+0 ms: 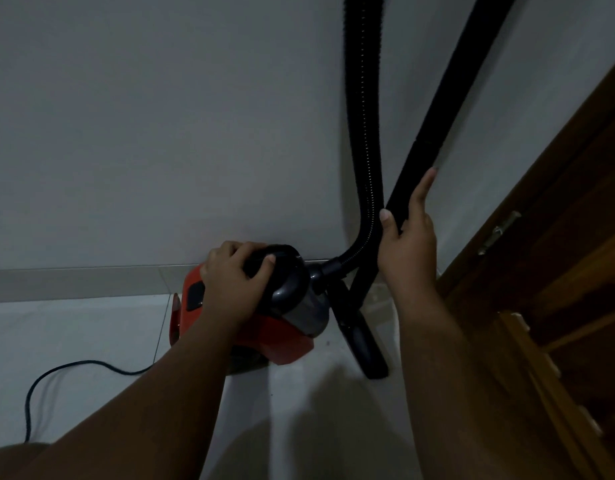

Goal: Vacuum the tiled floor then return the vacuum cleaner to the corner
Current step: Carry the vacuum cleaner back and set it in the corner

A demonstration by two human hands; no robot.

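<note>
A red and grey vacuum cleaner (281,336) sits on the pale tiled floor (91,341) against the wall, close to the corner. My left hand (235,277) grips its black top handle. A ribbed black hose (363,116) rises from the vacuum's front. My right hand (408,233) holds the black rigid tube (448,91), thumb on one side and fingers along the other. The tube leans up to the right, and its floor nozzle (363,344) rests on the tiles beside the vacuum.
A grey wall (160,133) with a tiled skirting fills the background. A dark wooden door (558,271) with metal hinges stands at the right. The black power cord (67,372) loops over the floor at the left.
</note>
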